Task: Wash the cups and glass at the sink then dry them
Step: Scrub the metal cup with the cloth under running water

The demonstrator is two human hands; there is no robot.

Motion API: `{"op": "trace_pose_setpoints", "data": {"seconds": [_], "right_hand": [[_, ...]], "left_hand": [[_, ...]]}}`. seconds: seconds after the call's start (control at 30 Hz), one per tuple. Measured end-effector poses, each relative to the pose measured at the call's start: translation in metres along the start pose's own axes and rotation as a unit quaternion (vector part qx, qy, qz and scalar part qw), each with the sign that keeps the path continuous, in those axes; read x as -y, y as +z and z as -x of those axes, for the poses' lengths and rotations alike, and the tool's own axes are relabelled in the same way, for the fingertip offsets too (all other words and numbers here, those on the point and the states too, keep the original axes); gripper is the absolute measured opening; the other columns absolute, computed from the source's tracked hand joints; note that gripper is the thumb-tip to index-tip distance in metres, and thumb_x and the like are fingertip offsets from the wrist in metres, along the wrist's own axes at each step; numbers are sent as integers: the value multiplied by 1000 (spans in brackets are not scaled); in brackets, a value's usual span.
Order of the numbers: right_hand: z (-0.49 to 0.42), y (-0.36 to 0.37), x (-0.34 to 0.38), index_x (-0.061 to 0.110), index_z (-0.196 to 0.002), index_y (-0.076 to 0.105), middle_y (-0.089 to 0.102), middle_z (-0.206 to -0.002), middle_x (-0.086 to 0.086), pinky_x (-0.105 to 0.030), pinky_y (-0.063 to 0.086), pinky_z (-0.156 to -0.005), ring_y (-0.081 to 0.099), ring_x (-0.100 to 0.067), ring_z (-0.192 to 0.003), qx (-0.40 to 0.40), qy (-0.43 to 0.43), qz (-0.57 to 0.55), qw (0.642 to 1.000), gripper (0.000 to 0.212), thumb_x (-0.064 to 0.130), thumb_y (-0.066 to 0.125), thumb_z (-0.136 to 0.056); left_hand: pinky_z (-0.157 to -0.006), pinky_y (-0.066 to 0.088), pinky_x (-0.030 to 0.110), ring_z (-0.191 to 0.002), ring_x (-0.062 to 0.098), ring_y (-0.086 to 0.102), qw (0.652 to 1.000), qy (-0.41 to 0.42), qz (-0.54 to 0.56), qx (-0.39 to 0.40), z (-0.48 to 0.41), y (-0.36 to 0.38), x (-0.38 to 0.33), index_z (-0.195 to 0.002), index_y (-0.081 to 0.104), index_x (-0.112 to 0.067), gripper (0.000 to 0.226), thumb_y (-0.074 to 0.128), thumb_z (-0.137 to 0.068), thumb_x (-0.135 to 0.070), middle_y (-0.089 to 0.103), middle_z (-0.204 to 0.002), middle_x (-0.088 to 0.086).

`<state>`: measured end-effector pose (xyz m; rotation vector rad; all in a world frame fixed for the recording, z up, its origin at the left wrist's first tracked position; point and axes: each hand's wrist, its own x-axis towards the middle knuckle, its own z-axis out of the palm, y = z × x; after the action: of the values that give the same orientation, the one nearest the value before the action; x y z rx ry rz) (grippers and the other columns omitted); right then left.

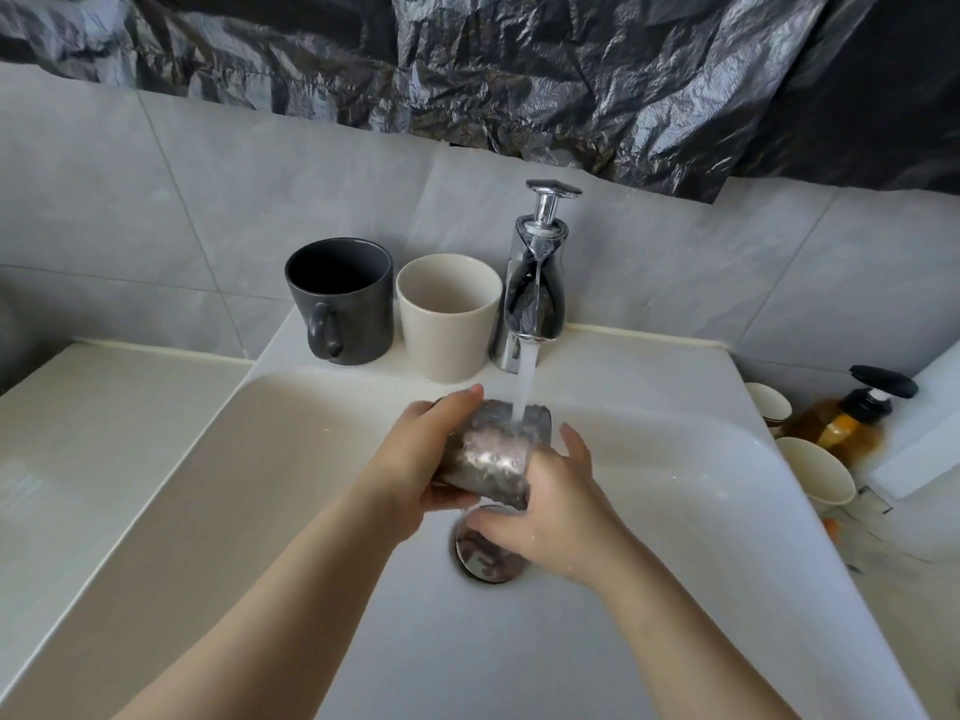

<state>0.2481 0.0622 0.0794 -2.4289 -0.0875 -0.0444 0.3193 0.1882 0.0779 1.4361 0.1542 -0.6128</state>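
I have both hands clamped on the glass [493, 454], tilted under the tap [530, 293] in its running water: left hand [423, 459] wraps its side, right hand [556, 511] cups its base. Just left of the tap stand the beige cup [447, 324] and dark mug [348, 304]

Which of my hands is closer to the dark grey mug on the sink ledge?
Left. The left hand holds the glass in front of the dark grey mug; the right hand sits farther right, above the drain.
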Motion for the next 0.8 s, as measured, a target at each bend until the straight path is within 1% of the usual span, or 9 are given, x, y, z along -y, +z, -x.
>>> {"op": "trace_pose_setpoints", "data": {"seconds": [0.1,0.17,0.27,0.43,0.5,0.53,0.63,0.7,0.8], "right_hand": [[-3,11,-1,40,-126,50,62,-114,15,-38,12,-120,42,20,-106,44,16,-38,998,54,35,67,-76],[1,21,-3,42,-123,53,64,-116,6,-43,45,-102,58,0,-107,70,36,-132,988,62,39,65,-62],[3,24,-3,41,-117,54,68,-101,-1,-38,57,-69,65,-21,-79,130,41,-234,963,54,20,68,-69],[4,13,-4,24,-108,60,68,-87,0,-22,45,-44,67,-11,-74,173,71,-622,761,45,3,62,-68],[4,13,-4,20,-105,64,71,-89,-5,-25,50,-48,71,-16,-80,160,95,-659,729,42,3,63,-66],[4,16,-7,20,-104,65,72,-92,-6,-30,56,-58,71,-19,-87,148,100,-621,763,41,4,63,-66],[0,34,-19,31,-112,60,66,-113,0,-42,52,-93,60,-23,-113,62,61,-264,961,53,32,67,-59],[-1,43,-21,41,-112,54,59,-115,17,-40,46,-100,51,-20,-121,23,39,-114,992,53,42,59,-59],[1,42,-12,32,-112,58,66,-110,4,-42,53,-91,64,-18,-103,55,60,-239,968,49,35,63,-63]], "left_hand": [[-56,55,32,-80,24,67,1000,-2,3,-4,6,-1,4,-113,58,-16,43,63,-84,-48,67,-98,8],[-57,57,35,-79,25,66,999,28,-26,-16,10,-1,7,-108,56,-16,37,63,-85,-45,65,-96,8],[-50,54,32,-69,23,65,996,68,-32,-38,13,-1,8,-103,56,-16,29,65,-86,-38,65,-87,7],[-38,46,26,-45,13,60,985,154,-47,-61,12,1,11,-95,57,-15,16,68,-85,-21,63,-67,-1],[-37,46,26,-47,12,61,985,162,-33,-54,12,3,11,-95,58,-14,13,67,-86,-17,62,-67,-3],[-37,46,26,-50,12,62,986,153,-25,-56,11,4,12,-94,58,-15,13,67,-86,-18,63,-67,-3],[-41,47,26,-72,21,63,994,92,-3,-54,10,4,14,-96,60,-16,16,67,-86,-26,64,-87,6],[-44,50,29,-77,26,63,997,72,0,-36,10,4,14,-99,61,-16,27,72,-80,-31,63,-92,9],[-46,49,26,-64,16,62,992,122,5,-29,10,3,11,-95,60,-16,34,72,-68,-32,63,-77,3]]}}
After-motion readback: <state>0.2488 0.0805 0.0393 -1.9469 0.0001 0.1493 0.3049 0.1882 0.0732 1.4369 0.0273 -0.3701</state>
